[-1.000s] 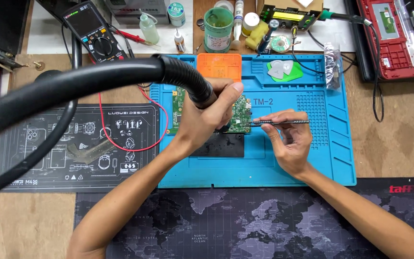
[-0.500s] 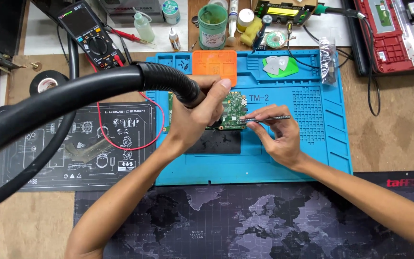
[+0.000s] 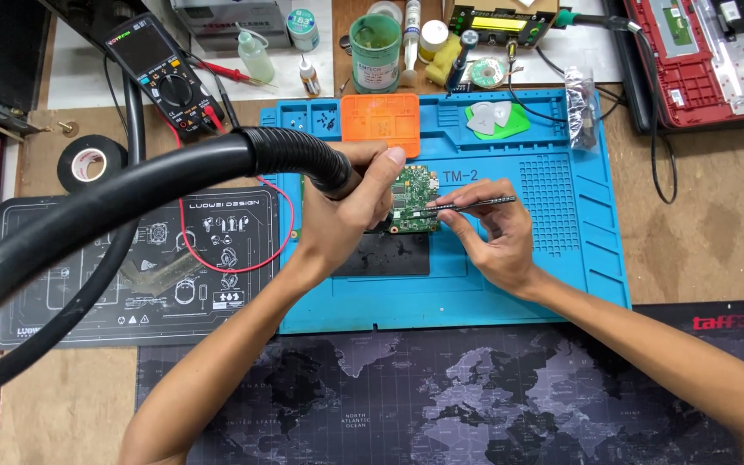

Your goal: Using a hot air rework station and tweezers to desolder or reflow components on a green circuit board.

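Resting near the centre of the blue work mat (image 3: 561,258), the green circuit board (image 3: 415,200) is the item under work; it lies just above a dark rectangular pad (image 3: 385,255) on that mat. The left hand (image 3: 350,215), at nine o'clock of the board, is wrapped closed around the end of a thick black ribbed hose (image 3: 157,185), whose mouth sits at the board's left edge; whether the nozzle touches the board cannot be told. The right hand (image 3: 492,237), at three o'clock, pinches slim tweezers (image 3: 467,205) in a narrow fingertip grip, the tips lying across the board's lower right part. Judgement: the step in hand appears to be fine work on a small component with the hose end held close by. To do it well, the right wrist should stay planted on the mat, the tweezer tips should move lightly and only at the target part, and the hose mouth should hold one steady position without nudging the board. At twelve o'clock lie an orange tray (image 3: 381,118) and a green jar (image 3: 375,53); at ten o'clock, a multimeter (image 3: 158,73) with a red wire (image 3: 217,258); at nine o'clock, a roll of black tape (image 3: 89,163).
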